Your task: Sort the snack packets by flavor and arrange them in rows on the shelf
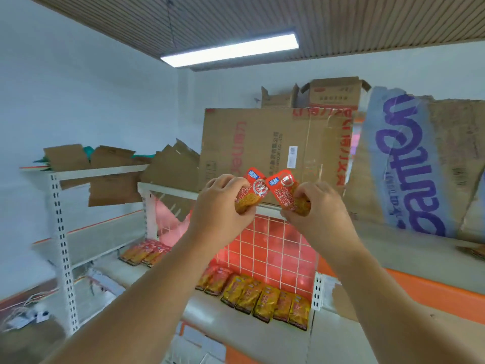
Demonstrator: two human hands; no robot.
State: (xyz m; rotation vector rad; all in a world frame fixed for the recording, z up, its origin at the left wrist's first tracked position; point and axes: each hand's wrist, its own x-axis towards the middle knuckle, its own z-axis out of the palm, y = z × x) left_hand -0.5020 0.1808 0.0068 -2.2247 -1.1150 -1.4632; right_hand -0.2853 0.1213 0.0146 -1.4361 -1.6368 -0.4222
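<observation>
Left hand [217, 203] and right hand [319, 206] each grip a red packet [253, 190] above the shelf [210, 311]; lookalike wrappers risk misplaced flavors.

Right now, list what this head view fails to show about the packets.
Head view: lower part of the left red foil snack packet, wrapped by the left hand; likewise the right red foil snack packet, by the right hand.
Head view: print on the yellow shelf packets, too small and blurred.
Head view: brownish packets far right, cut by the frame edge.
</observation>
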